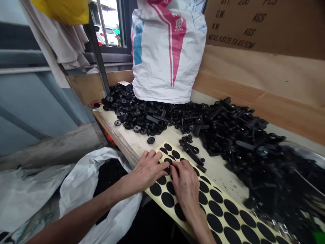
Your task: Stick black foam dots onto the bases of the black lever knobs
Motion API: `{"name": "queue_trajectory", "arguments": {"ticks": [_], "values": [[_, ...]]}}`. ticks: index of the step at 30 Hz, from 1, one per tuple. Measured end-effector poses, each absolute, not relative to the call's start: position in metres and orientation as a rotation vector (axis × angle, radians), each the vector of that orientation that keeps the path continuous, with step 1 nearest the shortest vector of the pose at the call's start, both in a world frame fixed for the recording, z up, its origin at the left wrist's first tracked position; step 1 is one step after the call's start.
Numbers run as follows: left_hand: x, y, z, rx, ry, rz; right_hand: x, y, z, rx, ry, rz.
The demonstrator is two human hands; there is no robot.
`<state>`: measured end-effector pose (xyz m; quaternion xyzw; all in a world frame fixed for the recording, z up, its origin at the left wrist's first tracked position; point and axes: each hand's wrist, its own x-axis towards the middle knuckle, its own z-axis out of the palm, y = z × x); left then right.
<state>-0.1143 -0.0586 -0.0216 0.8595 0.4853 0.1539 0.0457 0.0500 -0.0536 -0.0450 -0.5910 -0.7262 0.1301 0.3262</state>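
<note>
A pale yellow backing sheet (230,198) covered with several round black stickers lies along the near edge of the workbench. My left hand (148,169) rests flat on the sheet's left part, fingers stretched out and holding it down. My right hand (186,184) lies on the sheet beside it, its fingertips curled and pinched at one black sticker (168,160) near the sheet's far end. What the fingertips grip is partly hidden.
A big heap of black plastic parts (228,132) covers the bench behind the sheet and to the right. A white woven sack (167,54) stands at the back. Cardboard (266,67) lines the right wall. A white plastic bag (86,183) hangs open below the bench edge.
</note>
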Motion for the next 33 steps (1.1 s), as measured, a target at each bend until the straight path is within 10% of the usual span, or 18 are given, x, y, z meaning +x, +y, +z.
{"name": "queue_trajectory", "arguments": {"ticks": [21,33], "values": [[-0.101,-0.048,0.003,1.719,1.303,1.058,0.082,-0.067,-0.013,-1.318,-1.313,1.062],[-0.041,-0.039,0.003,1.768,1.151,0.901,0.127,-0.111,-0.006,-1.283,-1.534,0.119]]}}
